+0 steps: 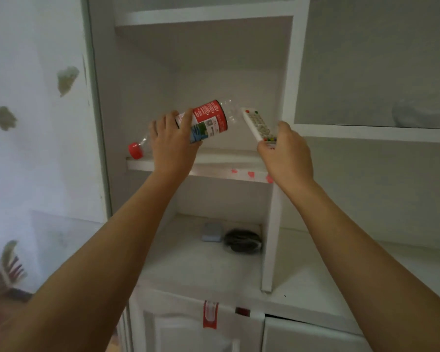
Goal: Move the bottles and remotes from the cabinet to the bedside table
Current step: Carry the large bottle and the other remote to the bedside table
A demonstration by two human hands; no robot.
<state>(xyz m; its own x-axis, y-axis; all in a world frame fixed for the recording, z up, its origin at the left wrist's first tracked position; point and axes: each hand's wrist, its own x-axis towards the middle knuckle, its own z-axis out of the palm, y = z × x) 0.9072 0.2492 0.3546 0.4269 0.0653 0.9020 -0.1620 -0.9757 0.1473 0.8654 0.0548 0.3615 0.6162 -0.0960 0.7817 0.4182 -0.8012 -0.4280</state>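
A clear plastic bottle (210, 118) with a red label and red cap lies tilted in my left hand (173, 146), cap pointing down-left, above the white cabinet's middle shelf (214, 165). My left fingers wrap its middle. A white remote (257, 124) with coloured buttons is gripped at its lower end by my right hand (286, 153), its top angled up toward the bottle's base. Both items are held just in front of the open cabinet niche.
On the lower cabinet surface (201, 262) sit a small grey box (212, 232) and a dark coiled object (241, 241). A frosted door panel (374, 59) is at the right, cabinet doors (188, 329) below, a patterned wall (36, 123) at the left.
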